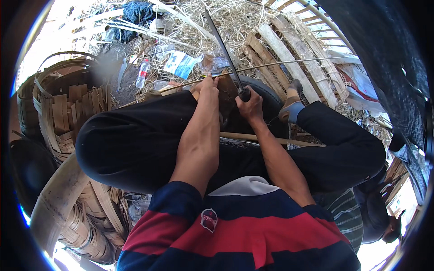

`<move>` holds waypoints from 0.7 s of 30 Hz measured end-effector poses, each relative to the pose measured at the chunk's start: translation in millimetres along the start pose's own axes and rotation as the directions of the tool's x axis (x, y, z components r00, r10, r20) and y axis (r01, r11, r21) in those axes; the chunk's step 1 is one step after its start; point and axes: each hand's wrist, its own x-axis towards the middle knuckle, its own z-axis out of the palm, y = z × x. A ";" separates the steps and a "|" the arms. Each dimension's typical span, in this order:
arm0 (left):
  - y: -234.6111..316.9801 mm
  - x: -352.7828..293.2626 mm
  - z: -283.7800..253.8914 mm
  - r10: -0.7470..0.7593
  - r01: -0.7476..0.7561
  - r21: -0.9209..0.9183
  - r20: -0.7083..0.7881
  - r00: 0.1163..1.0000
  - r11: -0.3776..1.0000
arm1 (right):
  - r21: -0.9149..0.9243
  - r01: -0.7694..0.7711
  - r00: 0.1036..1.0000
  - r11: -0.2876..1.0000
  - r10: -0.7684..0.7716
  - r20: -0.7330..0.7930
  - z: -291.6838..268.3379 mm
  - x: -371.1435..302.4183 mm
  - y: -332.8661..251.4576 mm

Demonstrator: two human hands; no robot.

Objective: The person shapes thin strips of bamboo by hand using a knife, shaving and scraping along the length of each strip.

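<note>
My right hand (250,106) is closed round the black handle of a long knife (221,43). Its narrow dark blade points up and away to the left, crossing a thin bamboo strip (280,64). My left hand (207,86) pinches that strip just left of the blade. The strip runs slantwise from beside my left knee to the far right. Whether the blade touches the strip, I cannot tell. Below the hands, between my legs, stands a dark round-rimmed thing (271,97), partly hidden, with a brown piece (227,92) by it.
Woven bamboo baskets (54,113) stand at the left, near a thick bamboo pole (58,194). Wooden slats (289,54) lie at the far right. Straw (226,18), a plastic bottle (143,73) and wrappers (180,64) litter the ground. Dark sheeting (384,49) hangs at right.
</note>
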 end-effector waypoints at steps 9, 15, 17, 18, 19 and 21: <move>4.7 -3.1 5.1 -0.078 0.078 0.004 -0.011 0.997 0.997 | -0.301 -0.217 0.969 0.929 0.241 0.045 -3.9 -9.2 13.1; -1.0 -0.2 -0.1 -0.041 0.041 0.002 0.041 0.998 0.999 | 0.017 0.114 0.992 0.993 -0.113 -0.055 -5.8 8.6 -27.6; -1.8 3.2 0.9 -0.054 0.054 0.009 0.024 0.998 0.999 | 0.045 0.061 0.997 0.997 -0.059 -0.044 -7.0 4.8 -23.4; -0.8 4.2 1.6 -0.060 0.060 0.012 0.005 0.998 0.998 | 0.045 0.064 0.997 0.997 -0.062 -0.043 -1.9 -3.9 -4.9; -1.1 0.6 6.1 -0.061 0.061 0.010 0.014 0.998 0.998 | -0.102 -0.059 0.998 0.993 0.059 -0.002 2.6 -11.9 23.9; -1.1 -5.9 7.2 -0.102 0.102 0.043 -0.004 0.995 0.994 | -0.249 -0.171 0.983 0.953 0.181 0.019 2.4 -12.3 47.3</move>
